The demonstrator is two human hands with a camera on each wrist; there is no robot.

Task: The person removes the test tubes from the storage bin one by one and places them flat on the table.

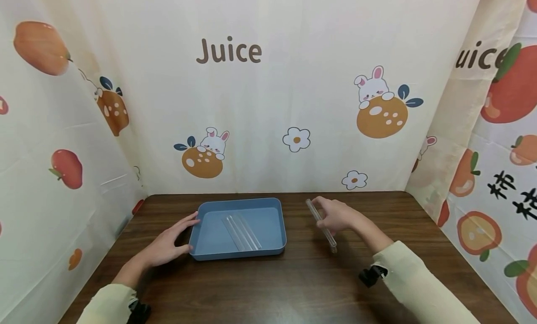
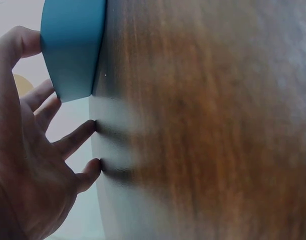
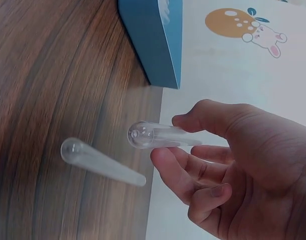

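My right hand [image 1: 335, 216] pinches a clear test tube [image 3: 142, 134] between thumb and fingers, its rounded end toward the wrist camera. A second clear test tube [image 3: 100, 162] lies on the table close beside it; from the head the two nearly overlap. Left of them stands a shallow blue tray [image 1: 268, 203], with several clear tubes [image 1: 242, 233] lying slantwise on its floor. My left hand [image 1: 165, 244] is at the tray's left side, thumb and fingertips touching its wall. In the left wrist view those fingers spread fairly straight, two fingertips near the table.
The dark wooden table [image 1: 251, 291] ends at a white printed curtain [image 1: 268, 105] behind. More printed curtain hangs along the left and right sides. Black straps with cameras [image 1: 372, 275] sit at both sleeve cuffs.
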